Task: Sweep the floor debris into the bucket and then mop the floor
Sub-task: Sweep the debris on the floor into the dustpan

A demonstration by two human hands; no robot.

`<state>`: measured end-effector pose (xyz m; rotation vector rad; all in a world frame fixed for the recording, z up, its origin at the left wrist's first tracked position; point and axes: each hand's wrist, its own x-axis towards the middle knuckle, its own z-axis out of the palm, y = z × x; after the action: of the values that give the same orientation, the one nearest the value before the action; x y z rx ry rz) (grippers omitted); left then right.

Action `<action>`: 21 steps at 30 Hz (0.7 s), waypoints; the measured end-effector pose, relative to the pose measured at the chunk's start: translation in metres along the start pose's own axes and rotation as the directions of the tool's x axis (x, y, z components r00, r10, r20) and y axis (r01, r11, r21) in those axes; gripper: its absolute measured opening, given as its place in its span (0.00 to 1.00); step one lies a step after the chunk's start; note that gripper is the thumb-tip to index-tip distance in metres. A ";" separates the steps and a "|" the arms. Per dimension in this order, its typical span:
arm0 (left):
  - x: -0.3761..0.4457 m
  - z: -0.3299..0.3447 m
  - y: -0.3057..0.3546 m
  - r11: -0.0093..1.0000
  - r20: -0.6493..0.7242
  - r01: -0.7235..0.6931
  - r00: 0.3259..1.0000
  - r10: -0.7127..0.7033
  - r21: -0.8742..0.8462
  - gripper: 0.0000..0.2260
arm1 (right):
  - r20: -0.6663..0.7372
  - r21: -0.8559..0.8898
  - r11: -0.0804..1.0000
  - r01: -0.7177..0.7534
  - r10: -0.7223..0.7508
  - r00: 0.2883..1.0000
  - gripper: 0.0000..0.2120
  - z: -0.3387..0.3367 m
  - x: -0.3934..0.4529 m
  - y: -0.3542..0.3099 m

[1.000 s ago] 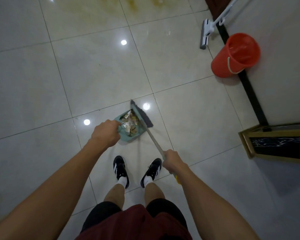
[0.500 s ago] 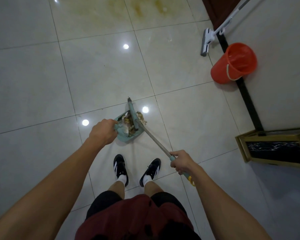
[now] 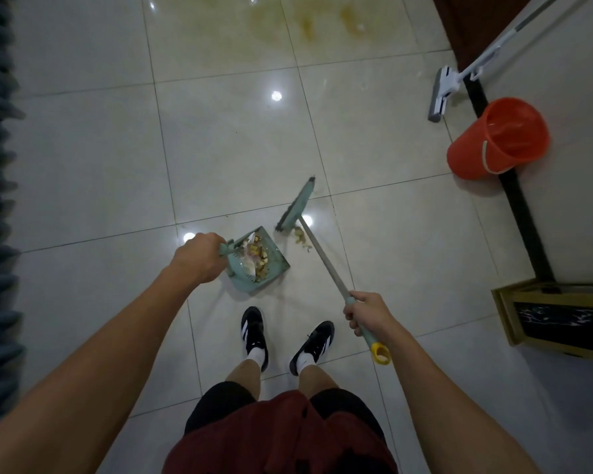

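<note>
My left hand (image 3: 199, 256) grips the dustpan (image 3: 259, 265) handle, fingers curled round it; the pan sits on the floor (image 3: 83, 165), holding debris. My right hand (image 3: 368, 314) wraps the broom (image 3: 297, 208) handle. A small debris pile (image 3: 302, 237) lies just beside the broom head. The bucket (image 3: 493, 142) and mop (image 3: 440, 94) stand well apart by the wall.

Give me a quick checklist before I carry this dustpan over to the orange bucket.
1. Left hand grips the teal plastic dustpan handle: ok.
2. Right hand grips the metal-handled broom: ok.
3. All debris collected: not ok, a small debris pile lies on the tile beside the broom head.
4. Dustpan level enough to keep its load: cannot tell.
5. Orange plastic bucket upright and open: ok.
6. White flat mop within reach by the wall: ok.
</note>
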<state>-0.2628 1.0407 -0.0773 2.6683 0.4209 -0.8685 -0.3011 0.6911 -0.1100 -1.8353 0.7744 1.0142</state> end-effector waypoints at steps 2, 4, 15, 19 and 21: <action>0.003 0.002 -0.006 1.000 0.010 0.000 1.000 0.000 0.012 0.11 | 0.009 0.081 0.997 -0.003 0.003 1.000 0.27 0.012 0.007 -0.004; 0.006 0.006 -0.011 1.000 0.030 -0.010 0.999 0.009 0.025 0.13 | 0.014 0.167 0.986 -0.007 0.004 1.000 0.22 0.024 0.015 -0.008; 0.024 0.008 -0.011 0.989 0.044 -0.116 0.993 0.113 0.090 0.11 | -0.034 0.159 0.965 -0.208 0.216 0.976 0.10 0.070 0.036 0.027; 0.029 -0.002 -0.004 0.982 0.044 -0.134 0.991 0.129 0.135 0.08 | -0.059 0.165 0.958 -0.236 0.248 0.967 0.12 0.072 0.022 0.049; 0.028 -0.004 -0.001 0.977 0.046 -0.142 0.990 0.136 0.159 0.08 | -0.078 0.175 0.957 -0.232 0.248 0.966 0.12 0.071 0.014 0.054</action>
<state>-0.2395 1.0485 -0.0920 2.7844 0.1583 -0.9412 -0.3620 0.7303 -0.1633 -1.6866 1.1306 0.9835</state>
